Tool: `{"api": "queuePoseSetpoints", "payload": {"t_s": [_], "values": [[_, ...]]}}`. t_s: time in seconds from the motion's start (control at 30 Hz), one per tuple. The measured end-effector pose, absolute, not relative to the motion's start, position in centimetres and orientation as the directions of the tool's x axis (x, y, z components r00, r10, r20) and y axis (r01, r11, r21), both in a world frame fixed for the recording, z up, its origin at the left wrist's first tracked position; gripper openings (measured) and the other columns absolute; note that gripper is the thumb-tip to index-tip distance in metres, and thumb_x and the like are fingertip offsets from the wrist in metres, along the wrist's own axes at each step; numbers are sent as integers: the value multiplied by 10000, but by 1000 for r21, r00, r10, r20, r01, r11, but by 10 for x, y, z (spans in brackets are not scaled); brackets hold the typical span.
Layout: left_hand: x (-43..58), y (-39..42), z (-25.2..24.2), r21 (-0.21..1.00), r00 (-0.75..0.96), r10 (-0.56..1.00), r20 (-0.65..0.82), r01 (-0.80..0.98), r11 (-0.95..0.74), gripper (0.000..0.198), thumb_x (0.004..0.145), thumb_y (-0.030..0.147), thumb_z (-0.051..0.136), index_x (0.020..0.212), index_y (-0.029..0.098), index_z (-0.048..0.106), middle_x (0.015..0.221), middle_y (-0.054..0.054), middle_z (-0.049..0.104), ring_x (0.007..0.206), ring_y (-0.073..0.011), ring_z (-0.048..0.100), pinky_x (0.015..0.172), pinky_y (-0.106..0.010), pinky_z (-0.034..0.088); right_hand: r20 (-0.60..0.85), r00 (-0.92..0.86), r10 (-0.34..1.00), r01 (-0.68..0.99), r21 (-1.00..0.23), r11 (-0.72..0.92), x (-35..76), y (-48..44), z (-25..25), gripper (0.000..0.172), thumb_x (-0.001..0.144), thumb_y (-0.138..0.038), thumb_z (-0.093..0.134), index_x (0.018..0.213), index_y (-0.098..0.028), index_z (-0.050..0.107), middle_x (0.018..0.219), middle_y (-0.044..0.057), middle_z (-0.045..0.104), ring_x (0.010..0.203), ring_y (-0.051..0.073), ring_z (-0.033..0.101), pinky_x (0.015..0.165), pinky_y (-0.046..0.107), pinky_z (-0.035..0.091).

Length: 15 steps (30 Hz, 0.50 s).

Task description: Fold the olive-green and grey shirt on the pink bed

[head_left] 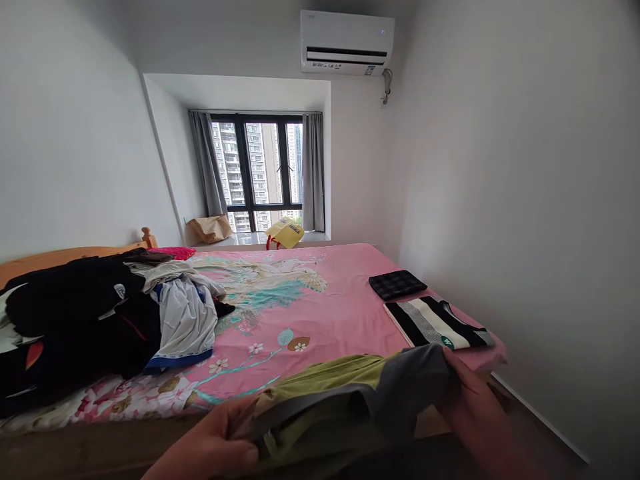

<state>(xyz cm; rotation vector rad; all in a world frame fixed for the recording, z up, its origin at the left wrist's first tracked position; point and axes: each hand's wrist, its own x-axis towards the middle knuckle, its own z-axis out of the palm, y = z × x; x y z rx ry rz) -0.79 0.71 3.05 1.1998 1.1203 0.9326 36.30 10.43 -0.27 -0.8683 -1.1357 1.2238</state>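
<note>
At the near edge of a pink floral bed (320,307), two hands grip an olive-green and grey garment (345,400). Left hand (210,447) pinches its left end; right hand (475,400) clasps its grey right end. On the bed's left lies a heap of dark clothes (85,320); on its right, a folded striped shirt (437,323) beside a folded checked cloth (397,285).

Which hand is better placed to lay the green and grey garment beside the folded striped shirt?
Probably the right hand: it grips the green and grey fabric garment on the side nearer the folded black-and-white striped shirt. The left hand holds the far end.
</note>
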Motion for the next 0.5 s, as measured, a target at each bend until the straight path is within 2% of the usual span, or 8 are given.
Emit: {"api": "queuePoseSetpoints", "payload": {"t_s": [0.07, 0.1, 0.17, 0.23, 0.37, 0.4, 0.5], "values": [[-14, 11, 42, 979, 171, 979, -113, -151, 139, 470, 522, 480, 770, 917, 234, 705, 894, -43, 703, 821, -254, 640, 729, -343, 493, 68, 78, 995, -345, -934, 92, 369, 114, -1, 428, 790, -565, 542, 1050, -248, 663, 989, 65, 710, 989, 282, 652, 773, 421, 590], [-17, 14, 45, 976, 98, 990, -104, -182, 120, 453, 549, 523, 750, 888, 227, 702, 863, -36, 701, 772, -228, 633, 705, -326, 490, 76, 96, 993, -325, -940, 103, 371, 116, -3, 436, 792, -550, 548, 1095, -252, 647, 1039, 67, 698, 1019, 278, 641, 786, 410, 588], [-21, 19, 44, 990, 22, 993, -118, -72, 119, 401, 586, 553, 736, 716, 180, 676, 666, -16, 648, 586, -152, 558, 580, -267, 446, 138, 94, 986, -245, -957, 157, 375, 118, -9, 428, 797, -531, 548, 1120, -268, 643, 1116, 69, 670, 1079, 279, 613, 816, 396, 578], [-21, 25, 40, 986, 30, 986, -162, 54, 160, 413, 609, 554, 734, 621, 155, 627, 550, 6, 565, 505, -111, 469, 511, -236, 384, 208, 82, 975, -155, -963, 219, 380, 118, -17, 380, 755, -482, 606, 1074, -286, 671, 1172, 67, 643, 1129, 296, 580, 840, 393, 564], [-16, 32, 35, 993, -19, 996, -90, -72, 88, 440, 629, 595, 697, 755, 179, 623, 666, 1, 584, 589, -128, 494, 560, -246, 407, 274, 101, 956, -50, -959, 280, 389, 128, -29, 336, 683, -387, 682, 1005, -291, 696, 1175, 62, 639, 1128, 306, 576, 842, 393, 556], [-15, 33, 34, 998, -37, 998, -54, -24, 54, 431, 639, 588, 693, 751, 179, 619, 663, 5, 572, 588, -121, 478, 557, -237, 396, 273, 113, 955, -40, -959, 279, 390, 133, -30, 339, 686, -385, 679, 1008, -280, 695, 1147, 65, 651, 1104, 299, 590, 833, 389, 560], [-14, 36, 34, 963, -92, 995, 46, 271, -20, 422, 665, 579, 678, 694, 163, 607, 620, 20, 517, 592, -107, 428, 547, -210, 354, 296, 154, 943, 18, -955, 297, 395, 148, -31, 326, 710, -405, 659, 993, -249, 698, 1052, 72, 685, 1002, 274, 640, 773, 358, 578]]}}
